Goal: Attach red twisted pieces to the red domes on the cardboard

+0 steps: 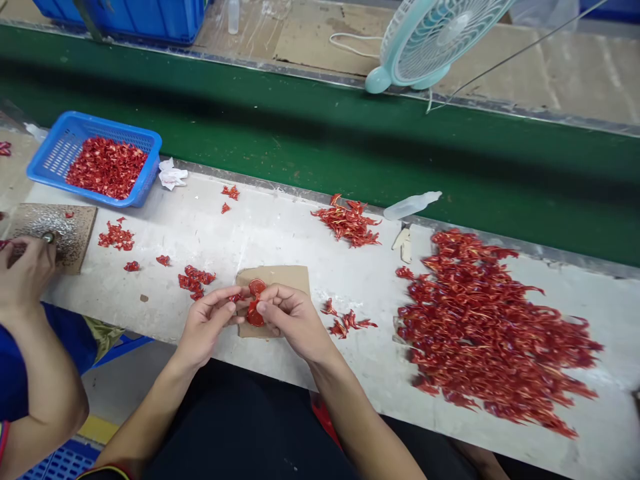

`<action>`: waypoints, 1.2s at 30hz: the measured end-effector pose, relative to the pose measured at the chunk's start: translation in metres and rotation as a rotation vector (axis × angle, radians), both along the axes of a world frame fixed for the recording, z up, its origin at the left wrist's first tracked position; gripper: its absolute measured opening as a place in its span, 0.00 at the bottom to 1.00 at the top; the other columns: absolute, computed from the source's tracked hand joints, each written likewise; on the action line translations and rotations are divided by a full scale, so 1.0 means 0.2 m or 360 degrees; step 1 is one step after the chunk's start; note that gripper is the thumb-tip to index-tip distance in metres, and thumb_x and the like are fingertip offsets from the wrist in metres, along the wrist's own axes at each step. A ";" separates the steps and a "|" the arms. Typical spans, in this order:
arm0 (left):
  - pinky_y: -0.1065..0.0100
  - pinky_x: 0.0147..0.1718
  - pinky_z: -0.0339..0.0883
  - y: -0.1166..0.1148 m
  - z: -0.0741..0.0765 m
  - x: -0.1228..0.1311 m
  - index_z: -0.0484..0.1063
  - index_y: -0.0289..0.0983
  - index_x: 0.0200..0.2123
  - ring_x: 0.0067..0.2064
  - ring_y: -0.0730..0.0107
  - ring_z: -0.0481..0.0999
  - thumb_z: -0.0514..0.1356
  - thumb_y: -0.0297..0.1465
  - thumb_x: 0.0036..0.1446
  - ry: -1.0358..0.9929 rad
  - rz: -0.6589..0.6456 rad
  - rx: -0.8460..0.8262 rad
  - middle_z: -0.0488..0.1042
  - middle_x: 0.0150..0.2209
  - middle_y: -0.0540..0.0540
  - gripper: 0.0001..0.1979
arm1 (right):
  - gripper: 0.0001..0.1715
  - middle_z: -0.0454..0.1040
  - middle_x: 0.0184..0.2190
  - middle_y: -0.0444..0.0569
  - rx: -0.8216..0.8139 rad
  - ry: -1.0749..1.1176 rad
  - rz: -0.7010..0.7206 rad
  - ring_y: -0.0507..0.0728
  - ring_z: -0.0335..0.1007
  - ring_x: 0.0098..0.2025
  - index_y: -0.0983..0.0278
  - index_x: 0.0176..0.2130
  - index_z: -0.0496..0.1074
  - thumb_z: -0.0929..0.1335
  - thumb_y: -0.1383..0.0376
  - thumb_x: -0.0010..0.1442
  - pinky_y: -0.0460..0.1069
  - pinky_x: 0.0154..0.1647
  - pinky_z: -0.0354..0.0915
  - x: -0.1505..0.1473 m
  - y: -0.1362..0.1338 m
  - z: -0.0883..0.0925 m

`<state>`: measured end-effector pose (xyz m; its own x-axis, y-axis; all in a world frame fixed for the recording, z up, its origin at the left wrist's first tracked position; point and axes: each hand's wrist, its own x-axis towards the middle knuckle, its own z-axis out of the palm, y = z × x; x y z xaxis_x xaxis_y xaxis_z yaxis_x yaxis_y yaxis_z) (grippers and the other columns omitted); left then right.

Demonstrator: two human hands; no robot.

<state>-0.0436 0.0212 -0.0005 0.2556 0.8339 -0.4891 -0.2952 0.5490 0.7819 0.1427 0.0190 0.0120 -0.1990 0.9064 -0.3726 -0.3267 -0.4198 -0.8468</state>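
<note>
From the head camera, the person's left hand (207, 323) and right hand (295, 320) meet over a square of brown cardboard (287, 279) on a scuffed white tabletop (280, 240). Both grips are pressed together, the fingertips pinching a glossy red piece (255, 313) from either side, with a round red disc (257, 287) just above it; the fingers partly hide the exact hold. Working low over the card with the fingertips close together suits so small and thin a piece, keeping it steady. Curled red strips lie loose around: a small cluster (197, 281) beside the left hand, a few (347, 322) beside the right, and a large, shaggy heap (490, 327) farther right, pointed and shiny, threaded with pale yellow lines. A blue plastic mesh basket (50, 160) holds more red pieces. At far left, a co-worker's hand (25, 273) sits over a speckled board (75, 227).
</note>
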 end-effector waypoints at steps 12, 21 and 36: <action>0.75 0.22 0.71 0.00 -0.04 -0.01 0.77 0.40 0.54 0.38 0.65 0.82 0.68 0.37 0.58 0.0127 -0.0105 0.0066 0.83 0.48 0.40 0.20 | 0.19 0.73 0.22 0.42 0.0003 -0.0007 0.0012 0.48 0.58 0.21 0.63 0.31 0.73 0.76 0.52 0.58 0.44 0.22 0.56 0.00 0.00 0.01; 0.75 0.21 0.70 0.01 -0.01 0.01 0.81 0.37 0.46 0.32 0.69 0.78 0.72 0.38 0.53 0.0408 -0.0033 0.0146 0.83 0.38 0.43 0.18 | 0.18 0.73 0.25 0.43 0.0047 -0.0148 -0.0018 0.50 0.63 0.26 0.62 0.32 0.75 0.76 0.51 0.58 0.46 0.27 0.59 -0.01 -0.02 0.02; 0.76 0.21 0.66 -0.02 0.03 0.02 0.83 0.38 0.42 0.26 0.76 0.72 0.72 0.39 0.53 0.0668 -0.0084 0.0253 0.80 0.33 0.46 0.16 | 0.17 0.76 0.27 0.45 0.0085 -0.0269 -0.0084 0.52 0.68 0.28 0.62 0.34 0.74 0.75 0.52 0.60 0.48 0.30 0.63 -0.01 -0.04 0.02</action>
